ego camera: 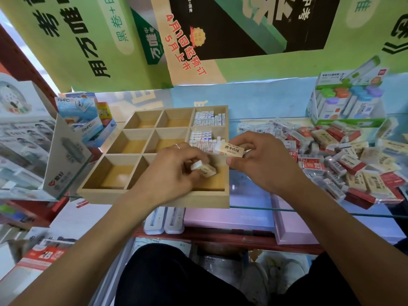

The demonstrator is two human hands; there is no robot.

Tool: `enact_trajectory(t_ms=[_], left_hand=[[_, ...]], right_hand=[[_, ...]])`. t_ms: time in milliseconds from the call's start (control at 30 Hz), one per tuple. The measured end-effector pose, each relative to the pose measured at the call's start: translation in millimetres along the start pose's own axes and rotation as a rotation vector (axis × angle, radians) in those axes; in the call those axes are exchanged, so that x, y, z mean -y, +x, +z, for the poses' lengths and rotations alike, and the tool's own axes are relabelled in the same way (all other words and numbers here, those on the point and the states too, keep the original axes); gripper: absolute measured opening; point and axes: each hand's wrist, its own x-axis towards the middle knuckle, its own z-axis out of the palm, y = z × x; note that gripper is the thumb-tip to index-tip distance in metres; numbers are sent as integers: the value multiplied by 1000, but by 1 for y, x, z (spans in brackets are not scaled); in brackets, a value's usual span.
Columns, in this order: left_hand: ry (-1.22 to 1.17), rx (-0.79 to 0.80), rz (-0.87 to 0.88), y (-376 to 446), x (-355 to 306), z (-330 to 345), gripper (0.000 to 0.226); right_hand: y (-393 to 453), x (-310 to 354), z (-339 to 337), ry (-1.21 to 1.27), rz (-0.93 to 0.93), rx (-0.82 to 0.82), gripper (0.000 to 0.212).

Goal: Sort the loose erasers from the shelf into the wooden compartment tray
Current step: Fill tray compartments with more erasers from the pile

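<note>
left hand (174, 166) pinching eraser (204, 169), over tray (154, 198)

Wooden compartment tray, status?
Left hand grips beige eraser over near-right cell. Right hand holds beige printed eraser. Wooden compartment tray: two right cells stocked. Nothing blocking.

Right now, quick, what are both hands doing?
Left hand: closed on a cream eraser, low over the wooden tray.
Right hand: pinching a beige eraser printed ERASER.
</note>
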Motion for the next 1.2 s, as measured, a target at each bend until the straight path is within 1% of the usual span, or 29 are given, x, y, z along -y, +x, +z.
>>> enact_trajectory(t_ms=[67, 167, 233, 300, 433, 500, 600, 633, 700, 800, 867, 900, 1033, 1133, 1200], left_hand=[[168, 16, 10, 3, 4, -1, 19], [344, 64, -49, 7, 6, -3, 12], [395, 75, -65, 10, 4, -3, 14], [429, 82, -42, 13, 3, -1, 20], [499, 74, -15, 15, 6, 3, 20], [499, 60, -29, 15, 11, 3, 20], [399, 31, -43, 12, 17, 2, 19], [312, -12, -50, 10, 15, 2, 17], [31, -77, -118, 8, 2, -1, 14], [-393, -3, -245, 9, -13, -4, 19], [-519, 34, -276, 9, -17, -4, 21], [-533, 15, -276, 8, -18, -4, 21], [-498, -155, -230, -2, -9, -5, 24], [-413, -145, -174, -8, 2, -9, 33], [-286, -98, -140, -9, 3, -10, 36]], right_hand=[[1, -2, -1, -25, 3, -2, 25], [2, -5, -3, -46, 0, 1, 23], [2, -6, -4, -88, -1, 13, 22], [2, -6, -4, -115, -15, 31, 23], [-2, -4, -3, -107, -31, 55, 26], [-2, -4, -3, -83, -31, 60, 28], [-3, -4, -3, -28, -27, 66, 33], [-3, -4, -3, -26, -32, 70, 33], [-3, -1, -3, -26, -53, 88, 33], [-5, 3, -2, 23, -87, 126, 36], [-6, 4, 2, 97, -76, 142, 35], [-6, 4, 4, 116, -67, 141, 33], [-5, -1, 4, 89, -41, 106, 32], [-3, -4, 0, 15, -36, 70, 31], [-2, -5, -1, 4, -30, 55, 27]])
